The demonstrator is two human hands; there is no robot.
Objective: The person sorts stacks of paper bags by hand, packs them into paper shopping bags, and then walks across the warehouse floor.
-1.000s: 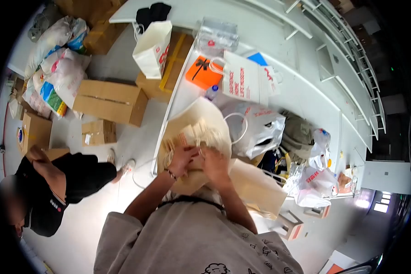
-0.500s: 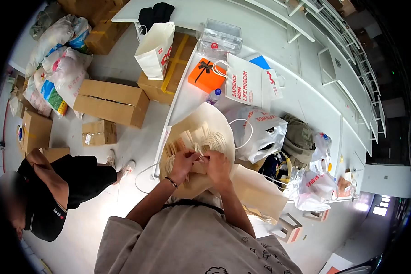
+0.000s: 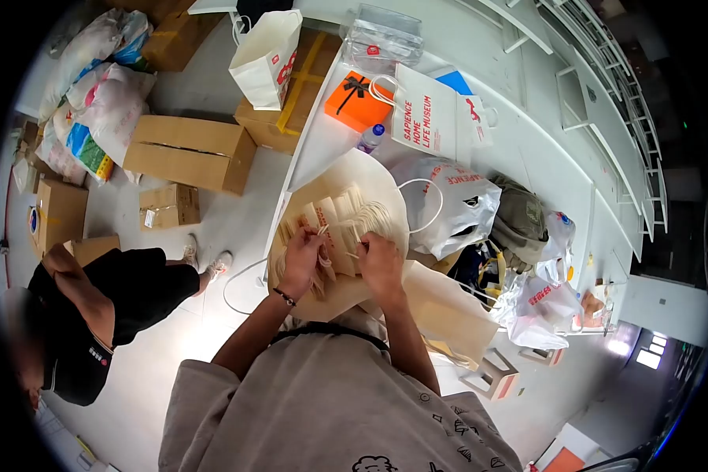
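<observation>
A large cream paper bag (image 3: 374,169) lies opened out in front of me on the table edge. Within it is a row of small cream paper bags (image 3: 326,211) with red print and looped cord handles (image 3: 372,215). My left hand (image 3: 303,258) is closed over the row's left part, its fingertips pinching a cord handle. To its right, my right hand (image 3: 380,261) has its fingers bent round the ends of the bunched handles. The fingers partly hide what each one grips.
On the white table (image 3: 318,161) stand an orange box (image 3: 358,102), a bottle (image 3: 371,139), a white printed bag (image 3: 425,118) and plastic bags (image 3: 448,200). Cardboard boxes (image 3: 185,149) fill the floor at left, where a person in black (image 3: 126,299) stands with folded arms. A stool (image 3: 492,374) is at lower right.
My hands were together at the middle of the small bags; now they are apart, the left one shifted left and the right one slightly right. More of the printed bags shows between them.
</observation>
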